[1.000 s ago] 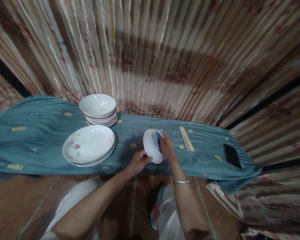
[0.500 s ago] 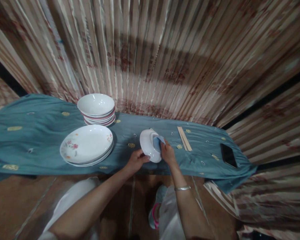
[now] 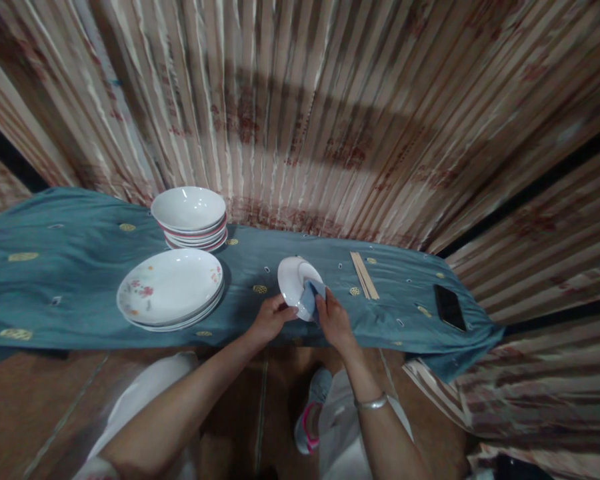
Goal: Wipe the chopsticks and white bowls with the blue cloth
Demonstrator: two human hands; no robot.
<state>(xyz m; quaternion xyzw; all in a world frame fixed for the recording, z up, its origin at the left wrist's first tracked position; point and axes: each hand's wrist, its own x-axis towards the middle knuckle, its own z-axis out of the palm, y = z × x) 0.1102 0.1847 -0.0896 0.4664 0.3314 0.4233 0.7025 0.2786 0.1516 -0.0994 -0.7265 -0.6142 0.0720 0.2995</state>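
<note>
A small white bowl (image 3: pixel 291 280) is tilted above the front part of the table, with what looks like its underside and foot ring showing. My left hand (image 3: pixel 273 319) grips the rim at its lower left, thumb on the near edge. In my right hand (image 3: pixel 334 320) a blue cloth (image 3: pixel 310 297) is pinched and pressed against the bowl's lower right side. The fingers of the right hand are partly hidden behind the cloth and bowl.
Left of my hands lie stacked oval floral plates (image 3: pixel 173 287), with a stack of white bowls (image 3: pixel 189 208) behind. Wooden chopsticks (image 3: pixel 364 275) and a black phone (image 3: pixel 450 307) lie to the right. A teal cloth (image 3: pixel 80 267) covers the narrow table; a pleated curtain (image 3: pixel 280 120) hangs behind.
My right hand has brought the blue cloth slightly down and toward the near side of the bowl. The left hand keeps its hold; the whole view has shifted a little.
</note>
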